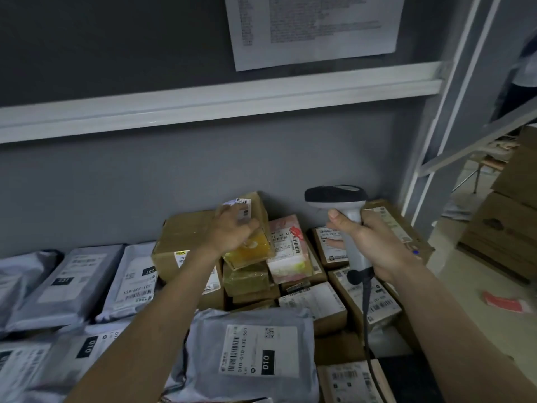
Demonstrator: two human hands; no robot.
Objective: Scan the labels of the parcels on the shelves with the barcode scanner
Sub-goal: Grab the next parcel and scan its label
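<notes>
My right hand [374,245] grips the white handle of a barcode scanner [337,196], whose dark head points left, its cable hanging down. My left hand [232,228] holds a small taped cardboard box [255,228] tilted up above the pile, its white label at the top near my fingers. Beside it lies a pink parcel [287,242] with a barcode label. A grey mailer bag [252,353] marked 010 lies in front, between my forearms.
Several grey mailer bags [72,286] cover the shelf at the left, and brown labelled boxes [372,298] fill the right. A white shelf beam [203,103] runs overhead. A printed sheet [313,27] hangs on the wall. Stacked cartons [505,228] stand on the floor at right.
</notes>
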